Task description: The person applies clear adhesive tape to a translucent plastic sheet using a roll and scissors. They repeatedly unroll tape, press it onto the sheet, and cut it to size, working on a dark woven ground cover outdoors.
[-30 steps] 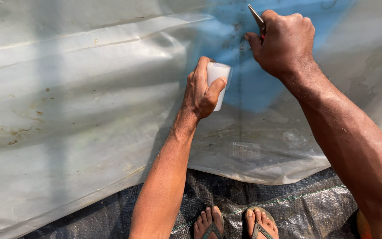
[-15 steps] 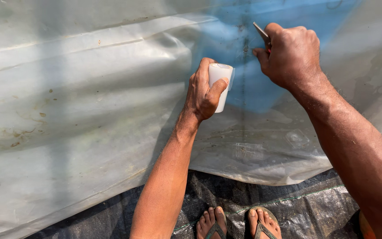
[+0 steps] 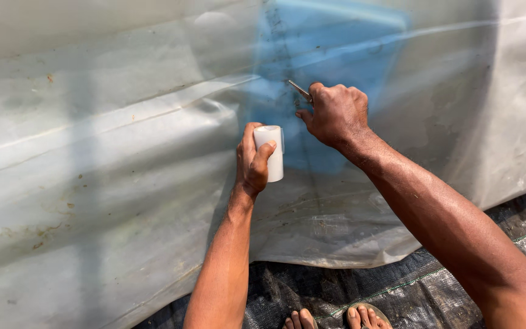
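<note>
- Tube: a short white cylinder, upright, held against the sheet near the middle of the view.
- Left hand: closed around the tube, thumb across its front and fingers behind it.
- Right hand: clenched on a thin metal tool, whose tip projects up and to the left from the fist and meets the sheet.
- Tool tip: just above and to the right of the tube, apart from it.
- Sheet: translucent whitish plastic, wrinkled and stained, stretched across most of the view.
- Blue shape: visible through the sheet, behind both hands; its form is blurred.
- Dark line: runs down the sheet over the blue shape towards the tool tip.
- Tarp: dark woven ground cover below the lower edge of the sheet.
- Feet: toes in sandals, resting on the tarp at the bottom edge.
</note>
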